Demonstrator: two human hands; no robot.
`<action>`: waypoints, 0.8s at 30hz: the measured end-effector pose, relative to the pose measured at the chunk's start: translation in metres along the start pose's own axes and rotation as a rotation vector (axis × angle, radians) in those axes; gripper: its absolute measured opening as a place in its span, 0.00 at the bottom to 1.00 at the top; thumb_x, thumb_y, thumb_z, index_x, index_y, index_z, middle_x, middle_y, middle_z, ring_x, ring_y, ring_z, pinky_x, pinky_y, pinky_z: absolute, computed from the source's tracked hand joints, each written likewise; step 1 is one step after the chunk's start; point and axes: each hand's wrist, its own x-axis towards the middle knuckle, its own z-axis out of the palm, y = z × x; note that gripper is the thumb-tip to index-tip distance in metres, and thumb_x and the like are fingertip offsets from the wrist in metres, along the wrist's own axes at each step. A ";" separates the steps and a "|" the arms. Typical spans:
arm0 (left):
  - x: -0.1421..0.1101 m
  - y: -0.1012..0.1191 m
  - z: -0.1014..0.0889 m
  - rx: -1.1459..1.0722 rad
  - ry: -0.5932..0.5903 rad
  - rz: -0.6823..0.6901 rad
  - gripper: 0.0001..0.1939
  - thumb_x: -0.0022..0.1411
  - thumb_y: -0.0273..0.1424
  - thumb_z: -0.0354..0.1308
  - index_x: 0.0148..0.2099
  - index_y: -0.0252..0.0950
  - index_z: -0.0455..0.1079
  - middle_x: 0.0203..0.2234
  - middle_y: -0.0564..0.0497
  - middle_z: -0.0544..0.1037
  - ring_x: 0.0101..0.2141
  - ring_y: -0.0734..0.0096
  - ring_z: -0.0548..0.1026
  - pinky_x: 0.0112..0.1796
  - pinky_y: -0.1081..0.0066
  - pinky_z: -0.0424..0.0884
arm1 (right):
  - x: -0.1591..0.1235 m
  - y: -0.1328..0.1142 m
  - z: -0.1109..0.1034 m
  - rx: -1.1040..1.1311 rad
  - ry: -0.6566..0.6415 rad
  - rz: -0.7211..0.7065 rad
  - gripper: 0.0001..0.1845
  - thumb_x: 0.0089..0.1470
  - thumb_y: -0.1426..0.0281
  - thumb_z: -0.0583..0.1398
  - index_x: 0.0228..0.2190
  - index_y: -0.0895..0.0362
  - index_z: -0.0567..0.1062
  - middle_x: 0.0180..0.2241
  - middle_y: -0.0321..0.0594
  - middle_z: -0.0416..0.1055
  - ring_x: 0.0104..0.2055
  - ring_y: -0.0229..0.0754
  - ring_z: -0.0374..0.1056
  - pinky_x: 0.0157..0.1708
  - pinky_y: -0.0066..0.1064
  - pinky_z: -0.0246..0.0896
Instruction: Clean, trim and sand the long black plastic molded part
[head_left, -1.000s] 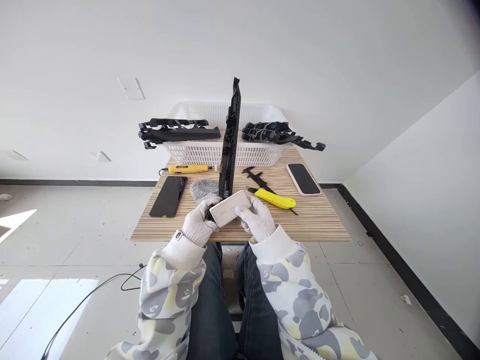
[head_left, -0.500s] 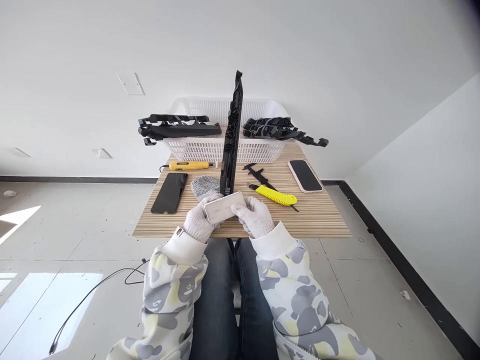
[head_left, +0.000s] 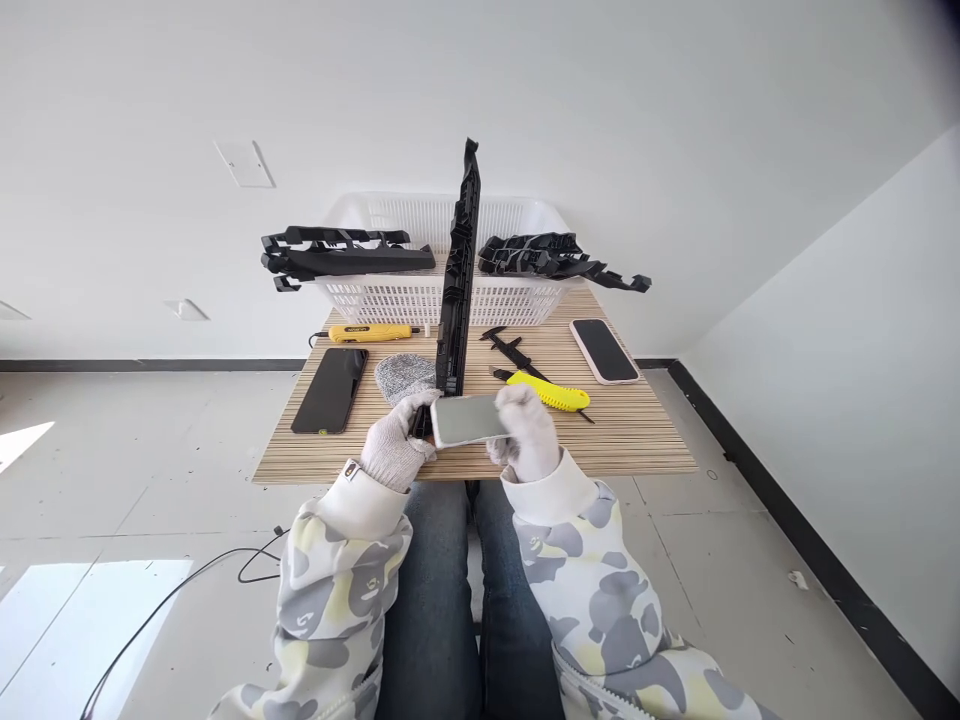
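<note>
Right hand (head_left: pixel 527 430) pinching a grey rectangular block (head_left: pixel 466 419)
Its left end is near the left hand (head_left: pixel 398 441), gripping a black plastic strip (head_left: pixel 455 300).

The left forearm (head_left: pixel 341 575) and right forearm (head_left: pixel 585 575) angle forward and inward. The left hand (head_left: pixel 394 443) curls in a grip; the right hand (head_left: pixel 531 430) seems closed in a pinch, though blur softens its fingers (head_left: pixel 517 398).

White, grey and yellow camouflage sleeves (head_left: pixel 600 590), white cuffs (head_left: pixel 367 503), pale gloves (head_left: pixel 391 447), dark jeans (head_left: pixel 427 600).
</note>
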 end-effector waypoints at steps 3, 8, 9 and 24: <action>0.000 -0.002 -0.002 0.019 -0.014 -0.015 0.30 0.44 0.30 0.70 0.53 0.38 0.75 0.40 0.49 0.84 0.30 0.66 0.80 0.24 0.74 0.76 | -0.004 0.000 0.012 0.038 0.038 -0.014 0.20 0.46 0.60 0.67 0.39 0.50 0.68 0.24 0.24 0.67 0.16 0.30 0.59 0.14 0.22 0.53; 0.002 -0.006 -0.004 0.010 -0.031 0.081 0.25 0.46 0.32 0.69 0.50 0.37 0.76 0.43 0.47 0.84 0.41 0.58 0.82 0.38 0.66 0.80 | -0.007 0.005 0.017 0.021 -0.082 0.023 0.21 0.45 0.63 0.66 0.43 0.51 0.72 0.26 0.27 0.68 0.17 0.29 0.57 0.16 0.22 0.52; 0.003 -0.007 -0.005 0.024 -0.033 0.089 0.26 0.46 0.32 0.69 0.50 0.37 0.76 0.44 0.47 0.84 0.42 0.58 0.82 0.40 0.65 0.80 | -0.006 0.006 0.016 0.015 -0.075 0.020 0.21 0.45 0.63 0.66 0.43 0.51 0.73 0.27 0.28 0.69 0.18 0.29 0.58 0.17 0.22 0.53; 0.001 -0.015 -0.007 0.028 -0.040 0.041 0.28 0.48 0.34 0.71 0.53 0.39 0.76 0.37 0.49 0.84 0.35 0.60 0.82 0.37 0.64 0.81 | -0.002 0.013 0.017 -0.003 0.019 -0.012 0.22 0.44 0.62 0.67 0.43 0.51 0.79 0.34 0.34 0.74 0.23 0.32 0.60 0.22 0.26 0.58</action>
